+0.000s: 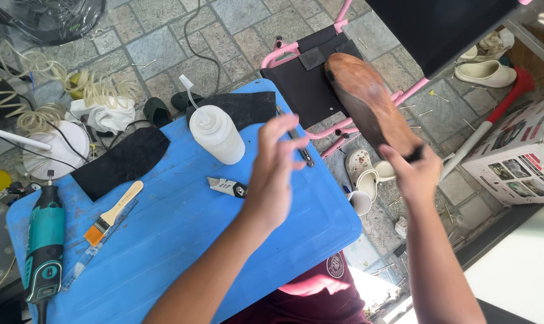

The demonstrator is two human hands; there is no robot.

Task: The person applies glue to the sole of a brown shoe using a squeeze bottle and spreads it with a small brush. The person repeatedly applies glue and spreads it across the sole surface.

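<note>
Your right hand [417, 174] was clamped on one end of the shoe [368, 102], holding it up sole-side towards you, out past the right edge of the table [182, 240] and above the pink chair [308, 78] on the paved floor. Your left hand [272, 174] hung over the table with fingers spread and nothing in it, blurred as if in motion, so you could not tell whether it touched anything. The shoe looked stiff along its brown sole and fairly light, held easily in one hand; the worn sole seemed smooth, perhaps a little slippery, so the firmer grip would have been around the heel or across the waist, thumb on the sole, rather than on the flat face alone. Your fingers covered the end you held, and the upper was turned away, so its material and condition could not be made out. On the table lay a squeeze bottle [217, 133], a utility knife [227, 187], a brush [111, 214], a rotary tool [44, 246] and two dark sheets [122, 162], one partly hidden behind the bottle. The tool's lower end was cut off by the frame
</note>
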